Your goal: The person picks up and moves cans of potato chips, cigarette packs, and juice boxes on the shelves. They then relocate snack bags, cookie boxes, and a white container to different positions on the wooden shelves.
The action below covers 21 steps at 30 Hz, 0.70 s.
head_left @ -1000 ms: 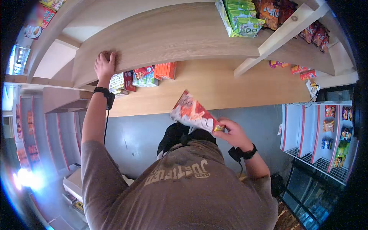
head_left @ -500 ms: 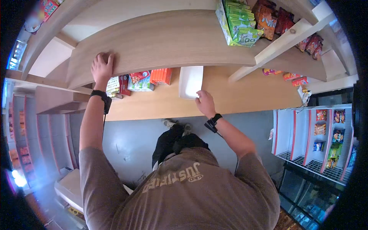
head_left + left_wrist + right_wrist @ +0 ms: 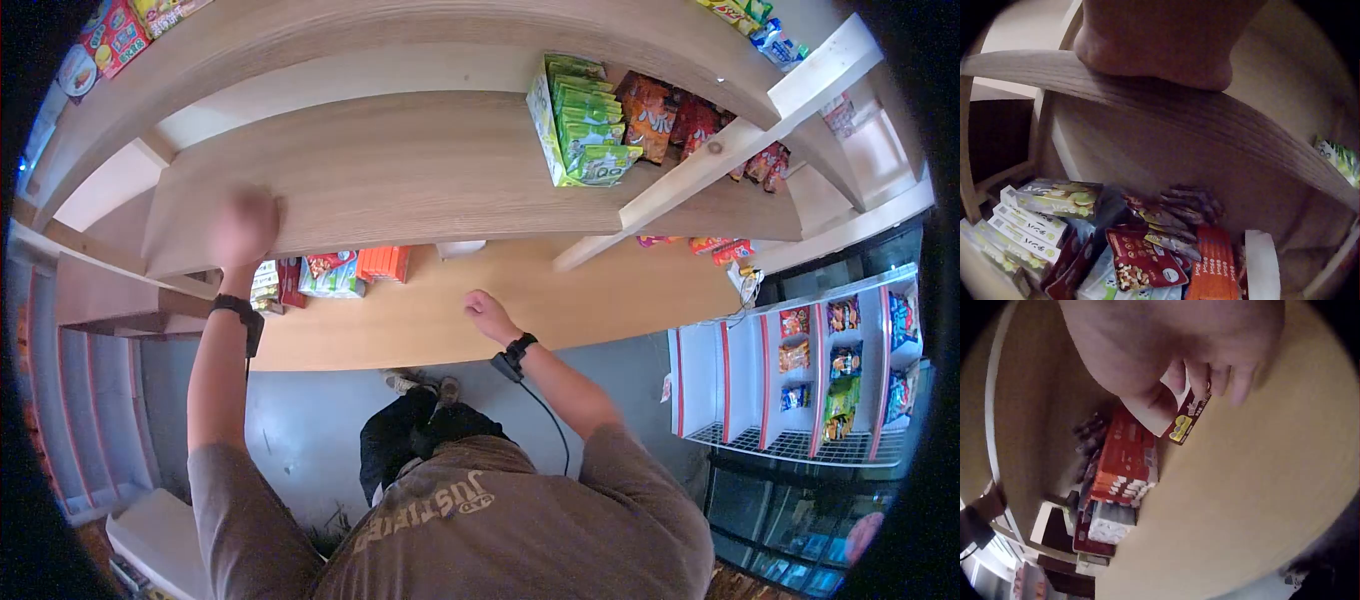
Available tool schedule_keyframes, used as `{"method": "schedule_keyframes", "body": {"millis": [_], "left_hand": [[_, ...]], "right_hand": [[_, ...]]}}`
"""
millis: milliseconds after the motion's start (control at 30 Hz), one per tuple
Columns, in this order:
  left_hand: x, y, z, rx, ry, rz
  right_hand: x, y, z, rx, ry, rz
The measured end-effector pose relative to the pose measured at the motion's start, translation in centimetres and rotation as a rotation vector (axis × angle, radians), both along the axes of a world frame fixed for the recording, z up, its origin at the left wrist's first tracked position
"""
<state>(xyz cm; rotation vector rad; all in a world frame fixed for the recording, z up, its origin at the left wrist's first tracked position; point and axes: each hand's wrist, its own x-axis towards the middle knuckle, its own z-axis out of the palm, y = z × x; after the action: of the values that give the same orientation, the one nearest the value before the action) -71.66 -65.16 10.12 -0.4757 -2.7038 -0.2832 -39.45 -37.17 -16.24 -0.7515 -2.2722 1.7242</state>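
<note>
My left hand (image 3: 247, 225), blurred, is at the front edge of the upper shelf (image 3: 380, 190); in the left wrist view its heel overlaps that edge and the fingers are out of sight. My right hand (image 3: 490, 315) is over the lower shelf (image 3: 600, 300), holding nothing, its fingers loosely bent. Just beyond it a white box (image 3: 462, 249) shows only its near end under the upper shelf. In the right wrist view the fingers overlap this box, whose side (image 3: 1180, 428) is dark brown with a yellow label. Orange-red packs (image 3: 384, 263) stand left of it.
Boxes and a red nut pouch (image 3: 1141, 259) fill the lower shelf's left part. On the upper shelf stand a display box of green packets (image 3: 590, 125) and orange snack bags (image 3: 650, 115). A slanted wooden post (image 3: 700, 150) crosses at right, near a white snack rack (image 3: 790, 370).
My right hand brought the pack from near my body onto the lower shelf, where a white box then showed. The box has since gone deeper under the upper shelf. My left hand stays at the shelf edge.
</note>
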Motion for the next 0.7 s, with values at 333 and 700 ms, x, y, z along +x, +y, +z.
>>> {"method": "schedule_keyframes", "body": {"millis": [333,700], "left_hand": [[0.0,-0.2,-0.2,0.0,0.004,-0.008],[0.1,-0.7,-0.2,0.031,0.024,-0.01]], "right_hand": [[0.6,9.6,33.8,1.097,0.292,-0.188],[-5.2,17.9,37.6,1.418,-0.504,0.173]]}}
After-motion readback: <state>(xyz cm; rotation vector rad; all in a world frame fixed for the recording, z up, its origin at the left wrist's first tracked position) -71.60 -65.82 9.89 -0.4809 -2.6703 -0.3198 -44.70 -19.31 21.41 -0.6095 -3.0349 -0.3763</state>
